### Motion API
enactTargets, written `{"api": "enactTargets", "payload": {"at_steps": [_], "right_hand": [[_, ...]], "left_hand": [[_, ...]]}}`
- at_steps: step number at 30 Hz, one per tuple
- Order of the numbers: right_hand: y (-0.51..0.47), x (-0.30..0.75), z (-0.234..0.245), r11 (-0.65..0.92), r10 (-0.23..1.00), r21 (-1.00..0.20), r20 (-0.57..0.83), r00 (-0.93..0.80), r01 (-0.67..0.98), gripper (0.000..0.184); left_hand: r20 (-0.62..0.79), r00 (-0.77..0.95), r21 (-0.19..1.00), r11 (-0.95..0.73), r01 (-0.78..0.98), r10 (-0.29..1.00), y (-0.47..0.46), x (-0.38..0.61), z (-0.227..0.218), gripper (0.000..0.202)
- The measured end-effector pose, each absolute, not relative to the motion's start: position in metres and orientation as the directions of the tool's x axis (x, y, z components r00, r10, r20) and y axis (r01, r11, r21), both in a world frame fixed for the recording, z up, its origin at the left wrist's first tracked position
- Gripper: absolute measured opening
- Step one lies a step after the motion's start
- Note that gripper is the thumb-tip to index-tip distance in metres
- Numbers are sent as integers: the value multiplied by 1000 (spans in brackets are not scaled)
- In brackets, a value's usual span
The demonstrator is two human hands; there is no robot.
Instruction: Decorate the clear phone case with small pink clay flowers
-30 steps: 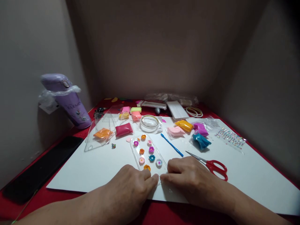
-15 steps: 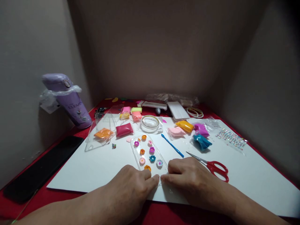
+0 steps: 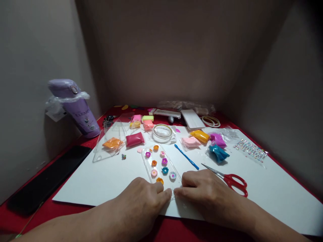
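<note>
Phone case (image 3: 159, 167) with little flowers by two hands

It lies flat on the white board (image 3: 106, 185), near the middle of the near edge. Bright flowers (image 3: 165, 170) sit on top. The left hand (image 3: 145, 196) and the right hand (image 3: 205, 190) are at its near end, fingers curled, thumb tips almost meeting. I cannot tell if they are pinching the case. Red scissors (image 3: 227, 178) lie just beside the right hand, toward the board's right edge. A blue stick (image 3: 186, 157) lies near the case. A tape roll (image 3: 163, 138) is by the far edge. Shiny stickers (image 3: 251, 150) lie by the right edge. A purple cup (image 3: 80, 114) stands off the far left corner.
</note>
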State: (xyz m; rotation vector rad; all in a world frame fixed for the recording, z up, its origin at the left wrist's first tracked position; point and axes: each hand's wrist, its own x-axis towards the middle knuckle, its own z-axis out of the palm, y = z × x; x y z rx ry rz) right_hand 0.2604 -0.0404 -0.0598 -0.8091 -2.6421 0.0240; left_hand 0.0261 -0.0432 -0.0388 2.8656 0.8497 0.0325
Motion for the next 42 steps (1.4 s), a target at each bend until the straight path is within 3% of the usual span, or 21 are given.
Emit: {"api": "enactTargets", "payload": {"at_steps": [18, 29, 42], "right_hand": [[-41, 260, -58, 825, 559, -130, 329, -761, 550, 20], [-40, 262, -60, 810, 585, -151, 269, -765, 566, 24], [-40, 262, -60, 806, 592, -183, 270, -759, 563, 18]], "left_hand": [[-24, 850, 102, -845, 526, 526, -44, 27, -38, 17], [-50, 794, 277, -755, 594, 606, -41, 27, -38, 16], [-40, 809, 262, -775, 575, 587, -42, 27, -36, 20]]}}
